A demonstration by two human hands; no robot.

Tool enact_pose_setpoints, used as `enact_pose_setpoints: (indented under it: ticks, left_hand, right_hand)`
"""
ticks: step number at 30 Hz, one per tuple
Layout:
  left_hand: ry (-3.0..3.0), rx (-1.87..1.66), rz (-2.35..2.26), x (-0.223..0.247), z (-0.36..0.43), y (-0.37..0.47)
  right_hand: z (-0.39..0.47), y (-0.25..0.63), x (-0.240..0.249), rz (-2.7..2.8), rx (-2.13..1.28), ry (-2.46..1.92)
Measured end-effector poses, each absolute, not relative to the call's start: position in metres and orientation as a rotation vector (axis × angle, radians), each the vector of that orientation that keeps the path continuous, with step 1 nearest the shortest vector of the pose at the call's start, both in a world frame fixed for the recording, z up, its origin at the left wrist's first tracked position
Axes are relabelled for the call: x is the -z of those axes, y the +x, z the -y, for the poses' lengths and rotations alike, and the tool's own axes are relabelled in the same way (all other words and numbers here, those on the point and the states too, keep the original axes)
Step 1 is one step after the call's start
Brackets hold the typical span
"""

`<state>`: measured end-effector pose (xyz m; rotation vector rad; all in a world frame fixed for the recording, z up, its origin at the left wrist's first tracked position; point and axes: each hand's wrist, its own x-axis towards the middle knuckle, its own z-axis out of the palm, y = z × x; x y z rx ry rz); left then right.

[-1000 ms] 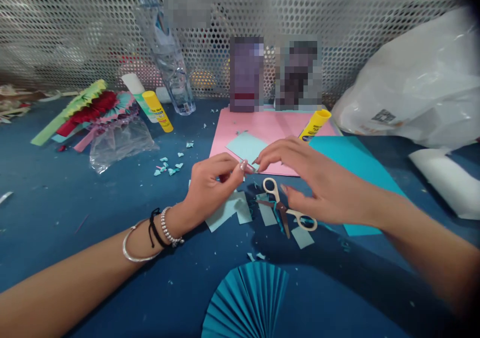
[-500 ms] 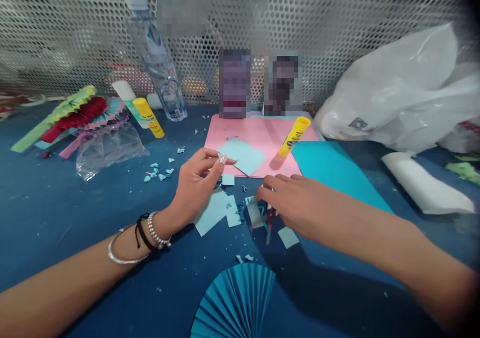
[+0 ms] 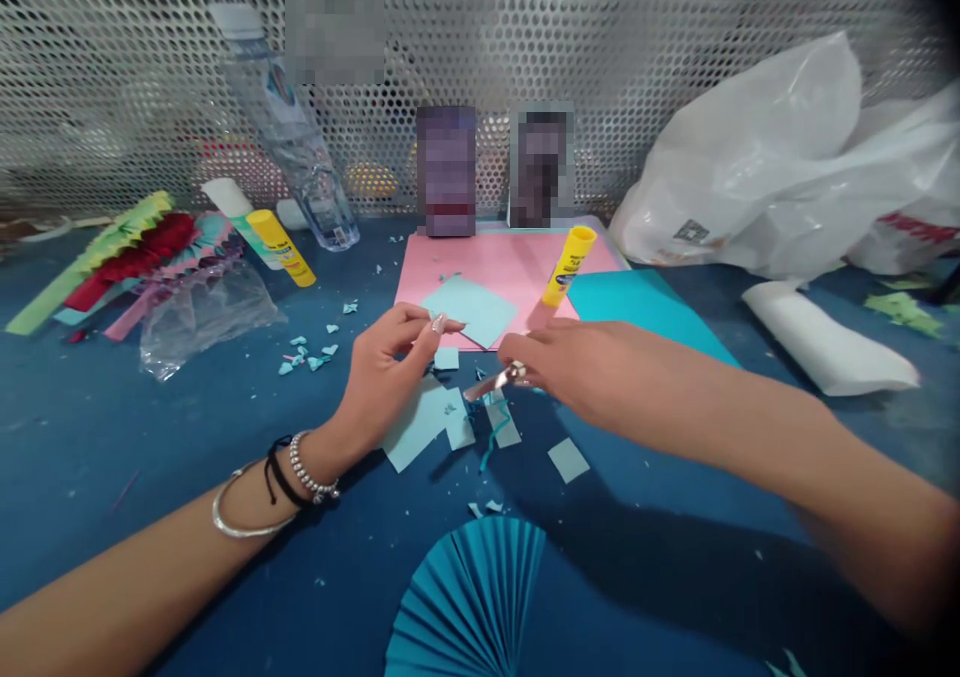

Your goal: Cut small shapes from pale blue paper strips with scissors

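Across the blue tabletop, just in front of the pink sheets, my right hand grips the scissors near the handles, blades slanting leftward and down over scattered pale pieces. My left hand holds its thumb against its fingers beside the pale blue square on those sheets; I cannot tell if anything is pinched there. To handle the scissors well, I would seat thumb and fingers squarely in the loops, keep the tips turned off my left fingertips, and bring any paper to the blades slowly

The widest open room lies at left front, below my left forearm. On the right, the turquoise sheet runs in behind my right hand, and the pleated fan sits at the near edge of view, so my wrist should stay above its folds. The glue stick stands just beyond my right knuckles, easily bumped; the heart-shaped bits lie safely apart on the left
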<state>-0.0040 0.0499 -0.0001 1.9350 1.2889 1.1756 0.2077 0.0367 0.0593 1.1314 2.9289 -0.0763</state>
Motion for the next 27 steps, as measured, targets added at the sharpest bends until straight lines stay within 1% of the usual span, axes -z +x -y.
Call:
enact_pose_setpoints:
  ticks: [3, 5, 8, 9, 12, 15, 17, 19, 21, 25, 27]
  left_hand:
    - [1.958, -1.154, -1.276, -0.001, -0.049, -0.003]
    - [1.995, -1.142, -1.275, 0.000, -0.048, -0.003]
    - [2.073, -1.129, -1.264, 0.001, -0.048, -0.004]
    - [2.097, -1.115, -1.258, 0.001, -0.048, -0.004]
    - [2.137, -1.030, -1.260, -0.002, -0.048, -0.003]
    - [2.115, -0.940, -1.299, -0.004, -0.046, -0.001]
    - [2.074, -0.913, -1.298, -0.005, -0.045, 0.000]
    - [2.038, -0.904, -1.268, -0.004, -0.045, 0.000]
    - [2.010, -0.907, -1.251, -0.003, -0.045, 0.000]
    - [1.987, -0.915, -1.235, 0.000, -0.046, -0.002]
    - [1.981, -0.915, -1.221, 0.000, -0.046, -0.003]
  right_hand:
    - [-0.036, 0.203, -0.068, -2.978, 0.476, 1.274]
    - [-0.036, 0.198, -0.073, -3.037, 0.838, 1.333]
    - [-0.038, 0.190, -0.072, -3.048, 1.362, 1.299]
    - [-0.040, 0.189, -0.068, -3.029, 1.470, 1.290]
    - [-0.052, 0.188, -0.046, -2.928, 1.652, 1.363]
    - [-0.067, 0.189, -0.019, -2.696, 2.039, 1.277]
    - [-0.074, 0.191, -0.005, -2.589, 2.224, 1.181]
    - [-0.077, 0.192, 0.003, -2.565, 2.304, 1.140]
    - [-0.075, 0.193, 0.004, -2.557, 2.302, 1.114]
    - [-0.070, 0.194, 0.000, -2.582, 2.107, 1.064]
    - [-0.069, 0.195, -0.001, -2.589, 2.064, 1.049]
